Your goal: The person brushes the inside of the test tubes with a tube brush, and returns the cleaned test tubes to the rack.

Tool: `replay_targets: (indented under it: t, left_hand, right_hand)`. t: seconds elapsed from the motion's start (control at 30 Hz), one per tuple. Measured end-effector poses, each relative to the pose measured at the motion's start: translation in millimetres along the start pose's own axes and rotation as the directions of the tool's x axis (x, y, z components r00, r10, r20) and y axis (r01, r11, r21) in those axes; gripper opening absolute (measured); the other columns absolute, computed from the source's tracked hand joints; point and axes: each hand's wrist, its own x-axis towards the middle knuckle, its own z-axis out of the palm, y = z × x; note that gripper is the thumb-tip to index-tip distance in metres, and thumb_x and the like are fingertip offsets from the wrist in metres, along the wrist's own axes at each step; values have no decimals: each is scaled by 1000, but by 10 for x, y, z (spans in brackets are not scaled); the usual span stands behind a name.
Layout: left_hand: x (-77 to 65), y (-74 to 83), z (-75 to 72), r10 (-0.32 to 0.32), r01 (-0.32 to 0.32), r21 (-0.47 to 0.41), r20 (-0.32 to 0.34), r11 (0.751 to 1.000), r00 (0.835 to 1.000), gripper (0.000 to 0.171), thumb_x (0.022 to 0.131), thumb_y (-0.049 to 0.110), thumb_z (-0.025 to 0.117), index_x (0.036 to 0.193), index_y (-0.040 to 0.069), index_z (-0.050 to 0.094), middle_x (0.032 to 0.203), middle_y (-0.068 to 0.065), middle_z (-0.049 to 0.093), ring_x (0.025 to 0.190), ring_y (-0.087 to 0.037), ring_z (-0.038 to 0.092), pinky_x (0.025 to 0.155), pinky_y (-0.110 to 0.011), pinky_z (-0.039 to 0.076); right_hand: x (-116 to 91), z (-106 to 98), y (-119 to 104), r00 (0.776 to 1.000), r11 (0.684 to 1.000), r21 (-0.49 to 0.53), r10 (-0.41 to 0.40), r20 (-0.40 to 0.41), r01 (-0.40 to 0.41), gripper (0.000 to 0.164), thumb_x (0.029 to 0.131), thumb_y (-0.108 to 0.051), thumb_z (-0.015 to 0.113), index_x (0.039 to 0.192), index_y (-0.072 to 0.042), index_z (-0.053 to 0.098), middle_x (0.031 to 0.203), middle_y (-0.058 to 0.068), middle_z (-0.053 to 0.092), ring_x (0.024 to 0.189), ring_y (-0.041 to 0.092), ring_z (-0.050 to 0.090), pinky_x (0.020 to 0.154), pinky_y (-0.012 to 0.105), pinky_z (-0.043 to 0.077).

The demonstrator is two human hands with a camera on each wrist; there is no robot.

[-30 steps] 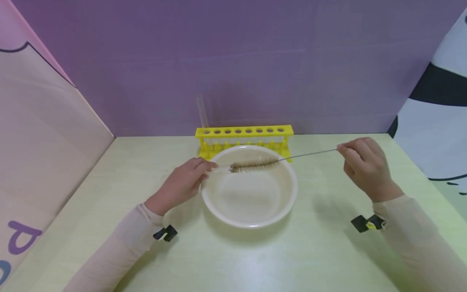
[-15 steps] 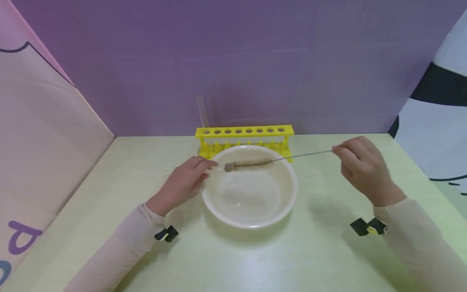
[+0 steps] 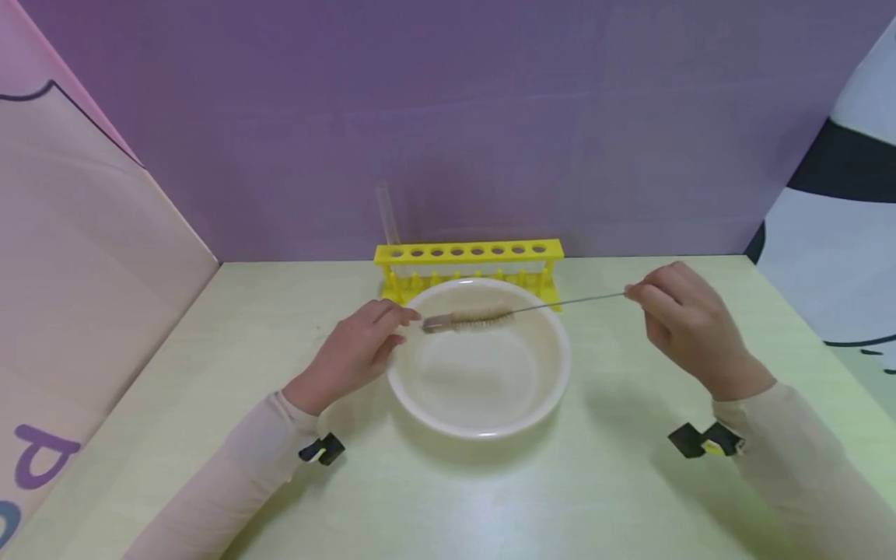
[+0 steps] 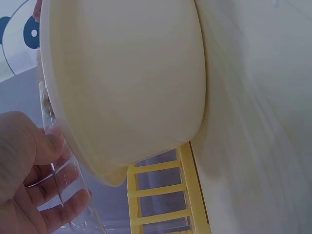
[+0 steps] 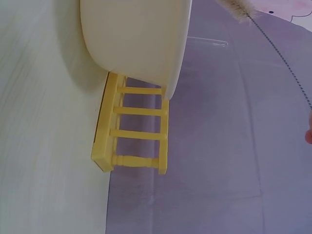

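Observation:
My left hand (image 3: 350, 354) holds a clear test tube (image 4: 90, 217) at the left rim of a cream bowl (image 3: 483, 430). In the left wrist view the thumb and fingers curl round the glass. The tan bristles of a test tube brush (image 3: 483, 314) lie over the bowl, their left end inside the tube's mouth and the rest outside. To the right, my right hand (image 3: 693, 330) pinches the end of the brush's thin wire handle (image 3: 570, 302). Only a fingertip (image 5: 308, 135) of that hand shows in the right wrist view.
Behind the bowl stands a yellow test tube rack (image 3: 469, 251) with a row of holes. Another clear test tube (image 3: 387, 214) leans in its leftmost hole. A purple backdrop (image 3: 476, 132) rises behind the pale table (image 3: 476, 505).
My right hand has moved left, and the brush has slid left with it. More of the bristles now sit inside the tube. The left hand has hardly moved.

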Motion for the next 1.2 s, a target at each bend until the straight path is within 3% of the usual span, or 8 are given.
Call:
replay_targets:
  t: [0.23, 0.33, 0.47, 0.63, 0.87, 1.2]
  left_hand:
    - [-5, 15, -5, -5, 5, 8, 7, 1000, 1000, 39, 77, -8, 71, 112, 5, 59, 99, -8, 60, 91, -23, 57, 72, -32, 53]
    - [-11, 15, 2, -5, 5, 13, 9, 1000, 1000, 39, 77, -7, 71, 112, 6, 59, 100, -8, 60, 92, -24, 57, 72, -32, 53]
    - [-11, 13, 14, -5, 5, 11, 1, 1000, 1000, 37, 78, -6, 71, 111, 5, 59, 100, -8, 60, 92, -23, 57, 73, -32, 53]
    - [-7, 11, 34, -2, 2, 8, -9, 1000, 1000, 36, 78, -6, 71, 110, 5, 59, 100, -8, 60, 92, -23, 57, 74, -33, 53]
    - [-10, 22, 37, -1, 1, 17, -26, 1000, 1000, 37, 76, -6, 72, 109, 5, 59, 101, -8, 60, 93, -24, 57, 74, -34, 53]
    - [32, 80, 24, 6, -3, 45, -52, 999, 999, 38, 74, -4, 76, 108, 4, 59, 100, -9, 61, 92, -26, 57, 73, -34, 53]
  right_hand:
    - [-2, -21, -17, 994, 1000, 14, 11, 110, -13, 33, 94, -6, 34, 79, 3, 61, 72, 12, 53, 65, 25, 47, 62, 25, 37]
    - [-10, -29, -21, 988, 999, 29, 32, 152, -37, 25, 90, -1, 38, 80, 3, 61, 75, 12, 54, 67, 25, 48, 64, 25, 38]
    - [-1, -42, -38, 979, 997, 27, 67, 195, -73, 18, 76, 14, 51, 80, 1, 63, 76, 11, 57, 70, 23, 50, 63, 26, 42]
    - [30, -47, -81, 964, 992, 6, 119, 237, -124, 34, 59, 28, 65, 77, -1, 65, 76, 8, 59, 70, 19, 53, 62, 23, 45]
    - [84, -69, -148, 923, 972, 33, 209, 324, -232, 37, 60, 27, 68, 77, -5, 64, 77, 2, 62, 70, 13, 54, 65, 11, 44]
    - [121, -103, -149, 869, 942, 73, 270, 415, -327, 37, 65, 23, 67, 76, -12, 64, 74, -6, 61, 65, 4, 48, 62, 10, 42]
